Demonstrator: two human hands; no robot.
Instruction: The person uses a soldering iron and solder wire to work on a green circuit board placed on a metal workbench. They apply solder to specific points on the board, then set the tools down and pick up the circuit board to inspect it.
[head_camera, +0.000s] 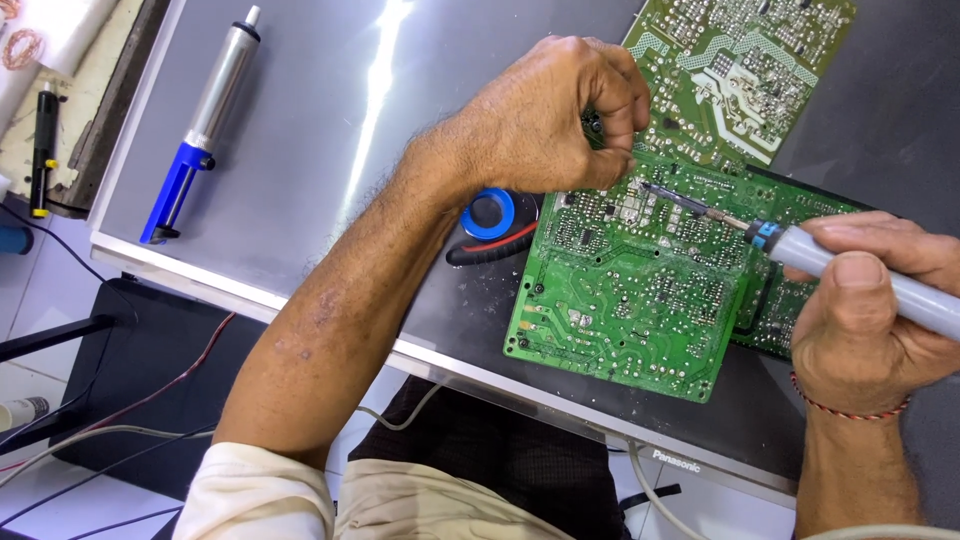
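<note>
- Right hand (865, 310): fingers clamped around the grey soldering iron (860, 270); its tip touches the green circuit board (630, 300).
- Left hand (545, 120): fingers pinched together just beside that tip, on the board.
- Beyond the left fingers: blue solder spool (488, 212), desoldering pump (200, 125).
- Surface: grey flat panel (320, 120).
</note>
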